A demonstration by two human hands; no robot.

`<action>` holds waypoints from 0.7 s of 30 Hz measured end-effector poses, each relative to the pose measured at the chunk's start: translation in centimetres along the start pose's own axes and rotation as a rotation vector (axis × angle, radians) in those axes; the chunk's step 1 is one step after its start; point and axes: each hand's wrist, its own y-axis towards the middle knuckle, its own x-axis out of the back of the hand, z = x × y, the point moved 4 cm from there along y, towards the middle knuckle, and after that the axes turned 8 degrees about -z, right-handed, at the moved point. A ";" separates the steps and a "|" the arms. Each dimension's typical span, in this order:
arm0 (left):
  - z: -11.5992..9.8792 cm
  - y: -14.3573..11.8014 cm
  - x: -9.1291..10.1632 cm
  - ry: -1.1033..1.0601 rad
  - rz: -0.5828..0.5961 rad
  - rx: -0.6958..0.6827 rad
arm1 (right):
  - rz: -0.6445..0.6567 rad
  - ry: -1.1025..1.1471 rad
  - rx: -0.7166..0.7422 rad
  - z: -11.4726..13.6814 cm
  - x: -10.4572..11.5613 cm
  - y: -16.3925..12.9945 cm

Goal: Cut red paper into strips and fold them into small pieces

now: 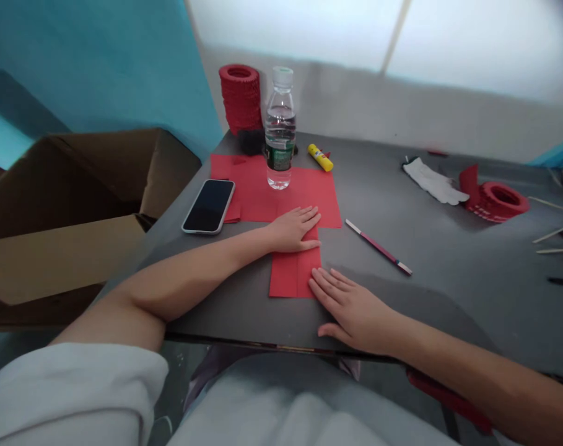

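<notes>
"Red paper strip (pixel 285 275): where is it, and what's being done to it?"

"Lower centre of the frame, flat on the counter (pixel 244 291). I'd judge the step is smoothing or squaring it. The left hand (pixel 293 230) lies palm-down across its upper part, and the right hand (pixel 350 310) touches its right edge."

"And the fingers?"

"Laid out straight on both hands, mostly side by side, thumbs apart. They pinch nothing."

"What does the next move call for?"

"Probably a steady left palm while the right fingertips press along the edge."

"Count the rest."

"Upper centre: one bottle (pixel 280 136), one yellow glue stick (pixel 320 158), one tall red stack (pixel 241 102). One phone (pixel 209 206) left of centre. Right of centre, one slim pen-like stick (pixel 378 246); upper right, one small red roll (pixel 503 198). Whether the wider red paper (pixel 309 192) behind is one sheet, I can't tell."
</notes>
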 end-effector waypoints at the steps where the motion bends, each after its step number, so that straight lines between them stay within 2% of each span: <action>1: 0.0 0.0 0.0 0.004 0.007 -0.001 | 0.001 0.003 0.006 0.5 0.1 -0.4; 6: -0.6 0.1 0.1 0.042 0.029 0.003 | -0.004 0.012 0.013 1.9 0.5 -1.2; 10: -2.8 -1.5 0.6 0.069 0.000 -0.013 | -0.008 0.016 -0.013 2.0 0.8 -1.0; 15: -7.0 -6.4 1.6 -0.106 0.033 -0.313 | -0.022 -0.003 -0.020 2.0 0.9 -0.8; 18: -7.4 -8.2 2.2 -0.191 0.042 -0.364 | -0.057 -0.021 -0.013 2.1 0.9 -0.9; 21: -6.8 -8.2 2.4 -0.206 0.054 -0.365 | -0.120 -0.049 0.010 2.2 0.8 -0.9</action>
